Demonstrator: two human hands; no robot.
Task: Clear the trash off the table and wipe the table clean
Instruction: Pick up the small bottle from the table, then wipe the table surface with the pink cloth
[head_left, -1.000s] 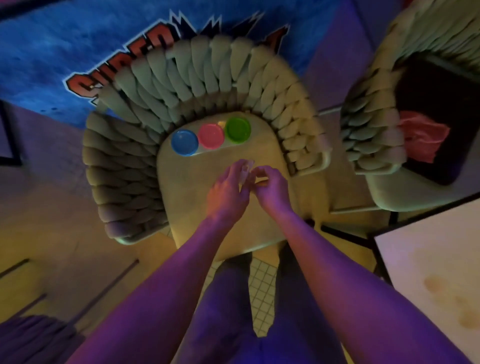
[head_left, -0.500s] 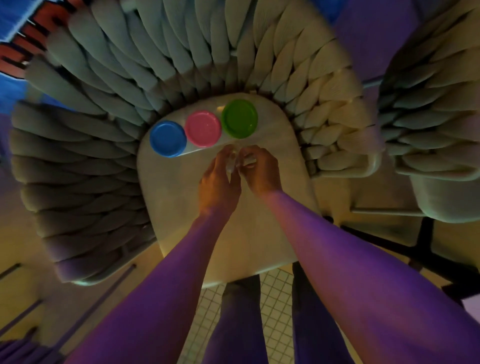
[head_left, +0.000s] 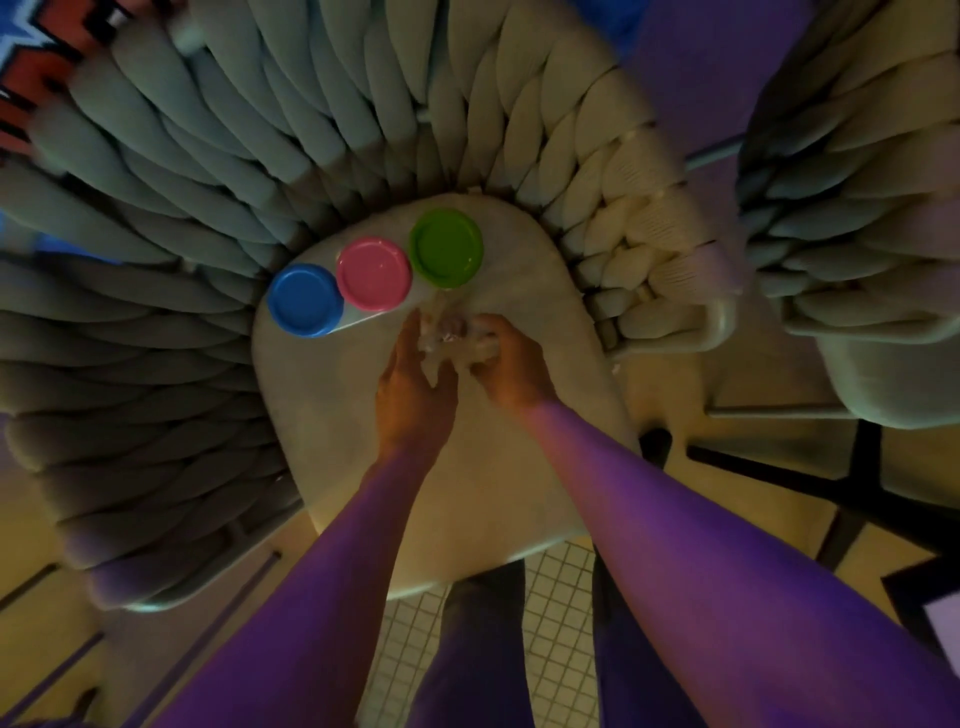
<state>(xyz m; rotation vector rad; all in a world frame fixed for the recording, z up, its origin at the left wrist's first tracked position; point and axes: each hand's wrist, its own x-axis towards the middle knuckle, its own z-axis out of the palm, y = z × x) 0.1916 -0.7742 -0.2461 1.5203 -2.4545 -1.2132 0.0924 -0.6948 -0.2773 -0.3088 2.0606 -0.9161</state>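
Both hands — left hand (head_left: 415, 395) and right hand (head_left: 511, 364) — squeeze a crinkly clear wrapper (head_left: 452, 338) over the chair seat (head_left: 322, 415); next, probably bin it.

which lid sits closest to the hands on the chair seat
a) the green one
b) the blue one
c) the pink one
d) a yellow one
a: the green lid lies just above the crumpled clear wrapper held between the left hand and right hand; the pink lid and blue lid lie further left.

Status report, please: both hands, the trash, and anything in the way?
Left hand and right hand both shut on clear wrapper, over chair seat. Three lids just beyond, not touching.
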